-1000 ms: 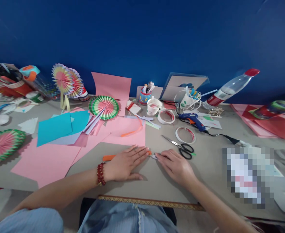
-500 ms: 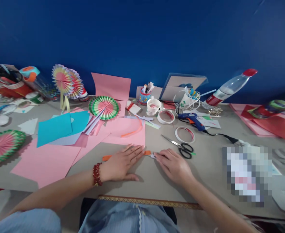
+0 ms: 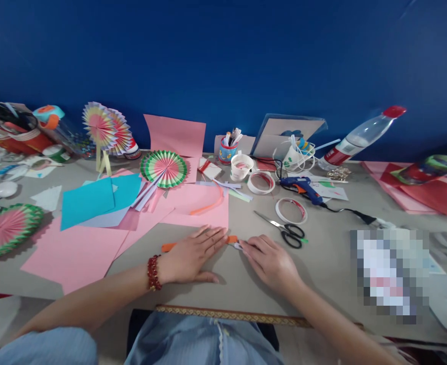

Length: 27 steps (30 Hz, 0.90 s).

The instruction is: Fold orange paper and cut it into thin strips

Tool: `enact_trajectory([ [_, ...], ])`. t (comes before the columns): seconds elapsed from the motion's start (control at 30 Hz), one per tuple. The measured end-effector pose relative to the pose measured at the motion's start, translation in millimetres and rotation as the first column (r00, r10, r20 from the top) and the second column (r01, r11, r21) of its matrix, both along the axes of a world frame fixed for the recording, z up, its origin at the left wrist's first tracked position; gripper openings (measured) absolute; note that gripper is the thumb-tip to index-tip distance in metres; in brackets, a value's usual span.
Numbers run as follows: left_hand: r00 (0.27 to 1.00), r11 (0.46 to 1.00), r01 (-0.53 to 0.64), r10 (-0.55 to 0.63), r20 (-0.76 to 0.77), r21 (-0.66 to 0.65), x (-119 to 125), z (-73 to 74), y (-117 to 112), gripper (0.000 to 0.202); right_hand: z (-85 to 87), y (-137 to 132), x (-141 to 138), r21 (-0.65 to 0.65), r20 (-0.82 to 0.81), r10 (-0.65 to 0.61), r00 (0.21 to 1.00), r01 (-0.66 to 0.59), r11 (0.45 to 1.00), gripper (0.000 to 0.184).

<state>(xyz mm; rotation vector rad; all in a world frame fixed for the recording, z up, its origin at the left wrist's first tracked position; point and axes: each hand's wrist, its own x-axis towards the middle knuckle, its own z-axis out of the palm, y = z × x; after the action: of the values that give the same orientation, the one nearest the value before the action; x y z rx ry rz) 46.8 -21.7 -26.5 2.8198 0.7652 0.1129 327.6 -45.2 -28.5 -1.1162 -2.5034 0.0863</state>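
My left hand lies flat with its fingers stretched out, pressing an orange paper strip against the table. Both ends of the strip show from under the palm and fingertips; its middle is hidden. At the strip's right end my right hand is closed in a pinch on a small whitish piece, mostly covered by the fingers, so its kind is unclear. Black-handled scissors lie partly open just beyond my right hand. Pink paper lies beyond my left fingertips.
A green-edged pleated paper rosette and blue paper sheets lie left. Tape rolls, a blue glue gun with its cord, and a pen cup stand or lie farther back. A tilted bottle leans against the wall.
My right fingers have shifted very slightly at the strip's right end, and the whitish piece has moved a little left with them. My left hand stays flat on the strip.
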Motion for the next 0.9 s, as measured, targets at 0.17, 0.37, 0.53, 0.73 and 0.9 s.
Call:
enact_trajectory([
  [0.17, 1.000, 1.000, 0.006, -0.006, 0.012, -0.002, -0.3, -1.1, -0.1, 0.099, 0.3, 0.7, -3.8, 0.016, 0.009, 0.009, 1.000, -0.009, 1.000, 0.026],
  [0.37, 1.000, 1.000, 0.006, -0.006, 0.013, 0.006, -0.5, -0.9, 0.0, 0.099, -0.6, 0.3, -6.5, 0.038, 0.025, 0.010, 1.000, -0.011, 0.999, 0.025],
  [0.53, 1.000, 1.000, 0.002, -0.002, 0.001, -0.014, 0.5, -1.7, -0.1, 0.100, 1.6, -2.0, -14.4, 0.055, 0.039, -0.009, 0.999, 0.007, 0.998, 0.026],
  [0.73, 0.998, 0.987, 0.020, -0.011, 0.059, -0.157, -4.7, 8.8, 5.7, 0.099, 2.0, -2.3, -16.4, 0.026, -0.006, -0.022, 1.000, 0.022, 0.999, 0.025],
  [0.9, 0.995, 0.984, 0.043, -0.026, 0.099, -0.174, -14.8, 19.9, 11.0, 0.086, -1.2, -0.5, -13.3, 0.030, -0.029, 0.004, 1.000, -0.003, 1.000, 0.024],
])
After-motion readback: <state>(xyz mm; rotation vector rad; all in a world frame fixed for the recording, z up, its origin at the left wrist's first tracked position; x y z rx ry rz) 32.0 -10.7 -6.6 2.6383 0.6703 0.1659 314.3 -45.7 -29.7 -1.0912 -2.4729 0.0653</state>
